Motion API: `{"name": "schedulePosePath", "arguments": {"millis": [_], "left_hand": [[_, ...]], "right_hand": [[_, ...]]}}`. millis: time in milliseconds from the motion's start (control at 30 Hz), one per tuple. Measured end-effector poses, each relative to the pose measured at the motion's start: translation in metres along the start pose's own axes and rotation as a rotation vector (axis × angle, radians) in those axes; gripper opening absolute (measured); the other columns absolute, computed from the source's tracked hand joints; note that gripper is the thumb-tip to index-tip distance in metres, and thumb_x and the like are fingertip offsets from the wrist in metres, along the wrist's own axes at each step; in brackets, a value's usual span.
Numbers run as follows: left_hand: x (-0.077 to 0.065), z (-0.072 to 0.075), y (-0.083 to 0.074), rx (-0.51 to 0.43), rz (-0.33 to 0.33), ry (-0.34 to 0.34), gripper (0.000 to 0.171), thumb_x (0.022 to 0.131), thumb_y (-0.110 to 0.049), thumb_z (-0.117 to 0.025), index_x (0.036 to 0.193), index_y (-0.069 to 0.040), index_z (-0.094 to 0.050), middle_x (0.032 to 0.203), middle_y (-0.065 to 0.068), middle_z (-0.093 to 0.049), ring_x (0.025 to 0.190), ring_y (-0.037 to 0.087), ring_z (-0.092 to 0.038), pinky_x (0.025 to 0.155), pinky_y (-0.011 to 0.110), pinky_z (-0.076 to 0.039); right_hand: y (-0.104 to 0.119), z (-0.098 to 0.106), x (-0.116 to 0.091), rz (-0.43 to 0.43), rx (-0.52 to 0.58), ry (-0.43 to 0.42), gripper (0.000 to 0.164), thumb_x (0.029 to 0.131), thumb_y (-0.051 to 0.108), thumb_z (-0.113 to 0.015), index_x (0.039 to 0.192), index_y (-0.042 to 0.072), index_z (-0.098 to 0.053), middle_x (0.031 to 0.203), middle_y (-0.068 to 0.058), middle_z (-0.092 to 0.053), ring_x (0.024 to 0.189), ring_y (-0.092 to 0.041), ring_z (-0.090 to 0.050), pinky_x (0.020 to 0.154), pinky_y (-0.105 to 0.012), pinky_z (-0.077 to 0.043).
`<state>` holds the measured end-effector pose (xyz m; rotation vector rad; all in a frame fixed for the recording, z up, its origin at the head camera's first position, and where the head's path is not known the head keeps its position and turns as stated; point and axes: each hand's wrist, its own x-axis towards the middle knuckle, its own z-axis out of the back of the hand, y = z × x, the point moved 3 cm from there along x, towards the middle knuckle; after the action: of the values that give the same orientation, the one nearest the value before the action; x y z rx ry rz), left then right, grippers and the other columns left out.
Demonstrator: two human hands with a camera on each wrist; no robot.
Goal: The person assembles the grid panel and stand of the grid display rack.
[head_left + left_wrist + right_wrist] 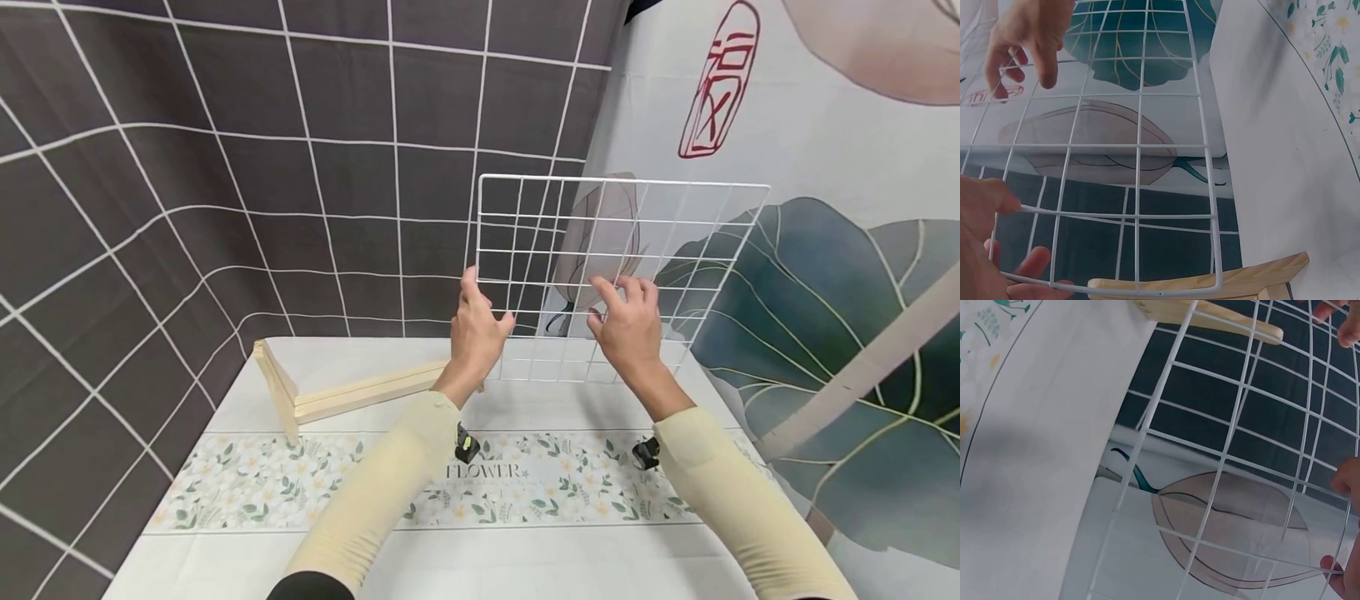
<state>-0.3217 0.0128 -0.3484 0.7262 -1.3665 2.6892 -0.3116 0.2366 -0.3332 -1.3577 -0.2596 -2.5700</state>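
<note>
A white wire grid panel [600,218] stands raised above the table, slightly tilted. My left hand [477,329] grips its left edge; in the left wrist view the thumb [1004,195] lies on one side of the wires and fingers [1035,262] on the other. Close to the middle of the panel is my right hand [632,321], its fingers loosely bent and spread at the wires. In the right wrist view its fingertips [1329,565] meet a wire. A pale wooden stand [367,395] rests on the table, left of the panel, its right end partly behind my left hand.
The white table [315,558] carries a floral printed band [247,492] across it. A dark curtain with white grid lines [337,92] hangs behind and left. A cloth with large leaf prints [847,292] hangs at the right, with a pale slanted bar [862,367] before it.
</note>
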Motion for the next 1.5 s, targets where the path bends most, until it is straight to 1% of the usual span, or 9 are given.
{"name": "schedulePosePath", "arguments": {"millis": [200, 400, 733, 833, 967, 1033, 1200, 1367, 1500], "left_hand": [[-0.001, 0.000, 0.001, 0.008, -0.010, 0.008, 0.087, 0.079, -0.023, -0.073, 0.147, -0.020, -0.018, 0.103, 0.002, -0.058, 0.064, 0.023, -0.059, 0.057, 0.033, -0.047], [0.000, 0.002, 0.000, 0.028, -0.034, 0.007, 0.088, 0.080, -0.024, -0.073, 0.148, -0.019, -0.017, 0.104, 0.003, -0.057, 0.064, 0.023, -0.058, 0.057, 0.032, -0.048], [0.004, 0.009, 0.000, 0.065, -0.065, 0.061, 0.093, 0.081, -0.029, -0.073, 0.150, -0.020, -0.011, 0.123, 0.007, -0.051, 0.077, 0.024, -0.063, 0.060, 0.031, -0.050], [0.005, 0.012, 0.003, 0.087, -0.090, 0.070, 0.093, 0.081, -0.032, -0.073, 0.151, -0.021, -0.012, 0.127, 0.008, -0.047, 0.082, 0.024, -0.063, 0.060, 0.030, -0.050], [0.007, 0.020, 0.010, 0.100, -0.108, 0.059, 0.091, 0.081, -0.037, -0.073, 0.150, -0.020, -0.017, 0.127, 0.011, -0.046, 0.082, 0.023, -0.062, 0.059, 0.030, -0.049], [0.008, 0.027, 0.016, 0.097, -0.102, 0.043, 0.091, 0.080, -0.037, -0.073, 0.150, -0.020, -0.018, 0.128, 0.013, -0.046, 0.080, 0.024, -0.061, 0.058, 0.031, -0.050], [0.009, 0.049, 0.036, 0.090, -0.041, 0.018, 0.091, 0.080, -0.034, -0.074, 0.150, -0.022, -0.018, 0.136, 0.015, -0.043, 0.074, 0.027, -0.059, 0.059, 0.035, -0.050], [0.014, 0.082, 0.061, 0.109, 0.036, 0.008, 0.090, 0.081, -0.033, -0.072, 0.151, -0.027, -0.017, 0.143, 0.015, -0.039, 0.077, 0.031, -0.059, 0.066, 0.042, -0.052], [0.018, 0.111, 0.082, 0.141, 0.076, -0.023, 0.086, 0.082, -0.030, -0.070, 0.151, -0.027, -0.019, 0.147, 0.016, -0.036, 0.089, 0.037, -0.061, 0.075, 0.049, -0.052]], "right_hand": [[-0.001, 0.000, -0.001, -0.002, 0.013, -0.009, 0.048, 0.072, 0.010, -0.077, 0.116, 0.017, -0.062, 0.113, -0.020, -0.057, 0.113, -0.041, -0.047, 0.085, -0.056, -0.048], [0.000, -0.001, 0.001, 0.002, 0.007, -0.012, 0.046, 0.073, 0.010, -0.075, 0.117, 0.019, -0.062, 0.112, -0.019, -0.057, 0.112, -0.040, -0.047, 0.082, -0.056, -0.050], [0.001, 0.001, 0.004, -0.014, 0.032, -0.007, 0.046, 0.073, 0.009, -0.074, 0.117, 0.017, -0.062, 0.113, -0.020, -0.057, 0.115, -0.042, -0.046, 0.082, -0.056, -0.049], [0.001, 0.001, 0.004, -0.020, 0.039, -0.011, 0.047, 0.072, 0.009, -0.075, 0.116, 0.017, -0.063, 0.113, -0.020, -0.058, 0.114, -0.042, -0.046, 0.082, -0.056, -0.049], [0.000, 0.002, 0.004, -0.027, 0.041, -0.006, 0.049, 0.071, 0.009, -0.076, 0.118, 0.017, -0.062, 0.114, -0.020, -0.058, 0.115, -0.042, -0.046, 0.082, -0.056, -0.049], [0.000, 0.002, 0.004, -0.030, 0.043, -0.002, 0.049, 0.072, 0.009, -0.076, 0.118, 0.017, -0.061, 0.114, -0.020, -0.057, 0.115, -0.041, -0.045, 0.082, -0.055, -0.049], [0.000, 0.002, 0.003, -0.031, 0.056, -0.002, 0.048, 0.072, 0.009, -0.075, 0.118, 0.017, -0.062, 0.113, -0.020, -0.057, 0.114, -0.041, -0.045, 0.081, -0.055, -0.048], [-0.002, 0.002, 0.003, -0.029, 0.049, 0.008, 0.048, 0.073, 0.009, -0.075, 0.119, 0.017, -0.062, 0.114, -0.021, -0.057, 0.114, -0.042, -0.045, 0.082, -0.054, -0.048], [-0.004, 0.002, 0.003, -0.033, 0.033, 0.013, 0.048, 0.073, 0.009, -0.076, 0.119, 0.018, -0.062, 0.115, -0.020, -0.057, 0.115, -0.042, -0.045, 0.080, -0.055, -0.049]]}}
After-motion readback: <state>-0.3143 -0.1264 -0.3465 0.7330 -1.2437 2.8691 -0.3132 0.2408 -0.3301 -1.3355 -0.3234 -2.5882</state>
